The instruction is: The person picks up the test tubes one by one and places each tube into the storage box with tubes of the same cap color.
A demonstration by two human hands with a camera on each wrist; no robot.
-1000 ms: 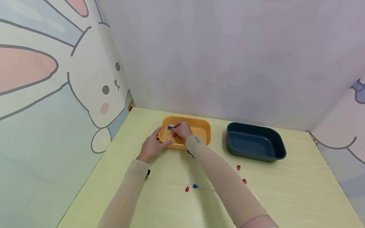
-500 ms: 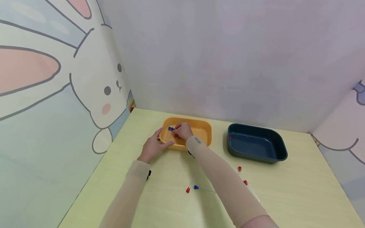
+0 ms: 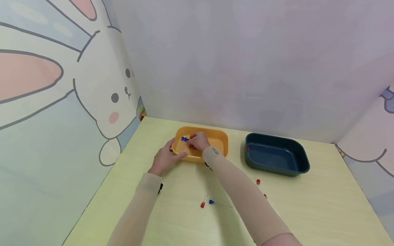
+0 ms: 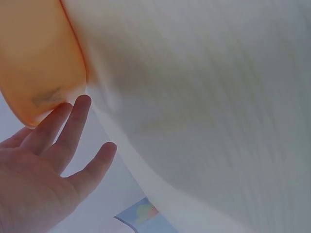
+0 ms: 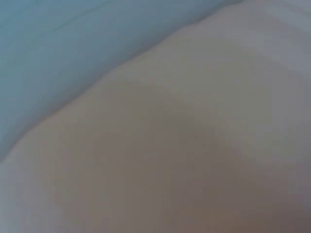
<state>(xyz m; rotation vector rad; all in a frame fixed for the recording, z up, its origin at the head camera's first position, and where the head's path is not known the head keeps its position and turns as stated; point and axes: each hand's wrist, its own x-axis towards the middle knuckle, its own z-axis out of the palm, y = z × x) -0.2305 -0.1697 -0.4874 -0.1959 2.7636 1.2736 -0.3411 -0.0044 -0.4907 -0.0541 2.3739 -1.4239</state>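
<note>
In the head view, my left hand [image 3: 164,159] steadies the left end of the orange tray [image 3: 220,155], thumb along its front edge. The left wrist view shows the fingers fairly straight, with fingertips touching the tray [image 4: 43,43]. Inside the tray, my right hand [image 3: 199,140] pinches a clear tube with a blue cap [image 3: 186,139] near the cap. Beside it lies another blue-capped tube [image 3: 182,138]; the clear tubes are hard to tell apart. Part of the tray floor is hidden behind the right hand. The right wrist view is blurred and shows no fingers.
A dark blue tray [image 3: 277,153] stands to the right, a small red cap [image 3: 248,148] at its left wall. On the table in front lie a red-capped tube [image 3: 202,204], a blue-capped tube [image 3: 211,202] and two more red caps [image 3: 258,181], partly behind the right sleeve.
The blue cap at my right fingertips has shifted slightly left, close against the other blue cap. My left hand stays at the orange tray's end. The head view has shifted slightly.
</note>
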